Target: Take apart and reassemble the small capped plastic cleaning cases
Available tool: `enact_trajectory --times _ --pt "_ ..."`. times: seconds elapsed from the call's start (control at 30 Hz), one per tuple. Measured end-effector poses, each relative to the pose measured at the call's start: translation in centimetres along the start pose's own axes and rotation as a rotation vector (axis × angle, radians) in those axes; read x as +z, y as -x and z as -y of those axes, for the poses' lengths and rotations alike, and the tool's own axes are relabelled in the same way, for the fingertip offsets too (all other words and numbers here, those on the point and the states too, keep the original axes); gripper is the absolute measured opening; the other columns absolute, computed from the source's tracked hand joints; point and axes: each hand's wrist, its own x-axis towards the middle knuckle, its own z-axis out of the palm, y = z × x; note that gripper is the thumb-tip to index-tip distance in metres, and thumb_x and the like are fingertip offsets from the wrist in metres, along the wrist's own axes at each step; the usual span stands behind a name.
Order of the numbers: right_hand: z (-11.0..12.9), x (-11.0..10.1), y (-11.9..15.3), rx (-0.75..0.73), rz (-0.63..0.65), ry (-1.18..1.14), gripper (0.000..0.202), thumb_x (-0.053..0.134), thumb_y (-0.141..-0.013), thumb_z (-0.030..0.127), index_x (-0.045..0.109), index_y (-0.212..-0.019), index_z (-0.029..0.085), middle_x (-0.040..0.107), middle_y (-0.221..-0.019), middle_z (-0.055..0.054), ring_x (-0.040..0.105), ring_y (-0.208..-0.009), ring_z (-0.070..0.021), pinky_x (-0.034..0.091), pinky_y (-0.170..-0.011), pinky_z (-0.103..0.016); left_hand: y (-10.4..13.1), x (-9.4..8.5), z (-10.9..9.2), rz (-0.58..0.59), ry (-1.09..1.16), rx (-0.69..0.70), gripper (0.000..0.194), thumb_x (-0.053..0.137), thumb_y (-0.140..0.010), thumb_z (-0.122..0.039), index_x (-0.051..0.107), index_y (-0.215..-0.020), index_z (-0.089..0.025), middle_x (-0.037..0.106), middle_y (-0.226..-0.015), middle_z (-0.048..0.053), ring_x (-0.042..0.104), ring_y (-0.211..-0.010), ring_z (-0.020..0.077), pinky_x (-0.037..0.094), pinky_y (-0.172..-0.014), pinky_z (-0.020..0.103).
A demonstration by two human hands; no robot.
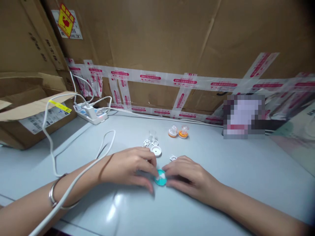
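A small teal round piece [160, 181] with white bits on its top lies between my hands, low over the grey table. My right hand [194, 175] pinches its right edge between thumb and fingers. My left hand [134, 165] reaches in from the left; its index fingertip meets the top of the piece while the thumb stays apart, pointing down. Just beyond are a white round cup [156, 150], two small white spoked parts [146, 142], and a clear plastic cap [152, 134]. Another white spoked part [173, 158] sits right beside my right fingers.
Farther back stand two orange-based round pieces with clear domes [183, 131]. A white power strip [92, 113] with plugs is at the left, and its cable [73, 183] crosses over my left forearm. Taped cardboard [152, 39] walls the back; an open box [29, 114] stands left.
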Motion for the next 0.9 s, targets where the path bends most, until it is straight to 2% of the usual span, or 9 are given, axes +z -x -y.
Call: enact_trajectory --times 0.2,0.5,0.9 --pt "-0.2 0.2 0.0 -0.079 -0.048 0.070 0.012 0.059 -0.086 0.019 0.064 -0.097 0.018 0.070 -0.094 -0.006 0.064 -0.086 -0.0145 0.045 -0.081 -0.031 0.1 0.4 -0.1 0.046 -0.065 0.003 0.022 0.065 -0.080 -0.032 0.069 -0.098 -0.019 0.066 -0.089 0.006 0.060 -0.083 0.0169 0.041 -0.081 0.028" --pt "-0.4 0.4 -0.1 -0.097 -0.064 0.109 0.014 0.060 -0.085 0.019 0.065 -0.097 0.017 0.071 -0.092 -0.006 0.064 -0.084 -0.0152 0.046 -0.079 -0.032 0.1 0.3 -0.3 0.098 -0.100 0.004 0.019 0.062 -0.083 -0.033 0.067 -0.098 -0.021 0.069 -0.089 0.004 0.061 -0.084 0.0169 0.039 -0.080 0.029" --pt "-0.1 0.3 -0.2 -0.122 -0.075 0.091 0.014 0.057 -0.086 0.017 0.063 -0.099 0.018 0.071 -0.102 -0.009 0.066 -0.097 -0.0158 0.048 -0.085 -0.031 0.2 0.6 -0.9 0.042 -0.137 0.001 0.019 0.062 -0.083 -0.034 0.067 -0.095 -0.021 0.069 -0.087 0.004 0.061 -0.082 0.0166 0.039 -0.080 0.029"
